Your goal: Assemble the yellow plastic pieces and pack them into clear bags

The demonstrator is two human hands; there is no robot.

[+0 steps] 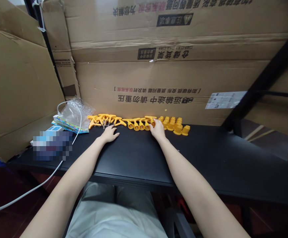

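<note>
My right hand [158,130] is closed round the last yellow T-handled cup [150,117] at the right end of a row. Several like pieces lie beside it, their round mouths facing me, such as a yellow cup with a handle [136,127]. At the left, my left hand [108,134] rests on the table with fingers apart, close to a pile of yellow T-shaped handles [105,117] with thin metal chains [105,124]. Its fingertips are near the chains; whether they touch is unclear. Right of my right hand stand several loose yellow cups [177,127], mouth down.
The black table [134,155] runs across in front of me. A large cardboard sheet [144,76] stands behind it, and a cardboard box [17,82] at the left. Plastic bags [71,115], a white cable [47,178] and a blurred package [52,145] lie left. A black metal post [258,79] slants at right.
</note>
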